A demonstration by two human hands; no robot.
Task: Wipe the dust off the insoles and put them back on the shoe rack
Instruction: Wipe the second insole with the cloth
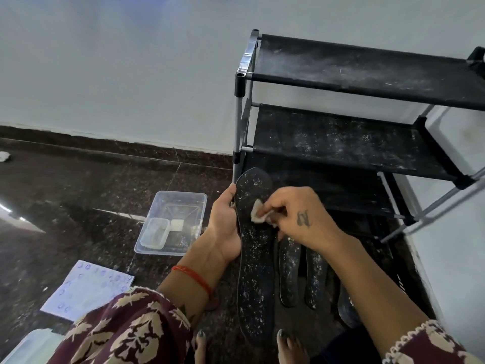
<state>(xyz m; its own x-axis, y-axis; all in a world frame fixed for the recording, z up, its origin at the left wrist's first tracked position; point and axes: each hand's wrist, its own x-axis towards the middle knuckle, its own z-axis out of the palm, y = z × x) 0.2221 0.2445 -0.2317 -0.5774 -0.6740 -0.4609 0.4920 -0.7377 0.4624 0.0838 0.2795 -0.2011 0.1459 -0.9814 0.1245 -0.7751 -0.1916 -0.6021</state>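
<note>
Dusty insole (254, 248) in L grip (225, 219), R grip (294, 214) w/ wipe (258, 211).

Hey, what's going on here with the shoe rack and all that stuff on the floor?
A person is cleaning dusty insoles beside a black shoe rack. The left hand grips a long dark insole by its edge, while the right hand pinches a small white wipe against its speckled upper part. More dusty insoles lie on the floor below, and a clear plastic tray sits to the left. Nothing is on the upper rack shelves.
</note>
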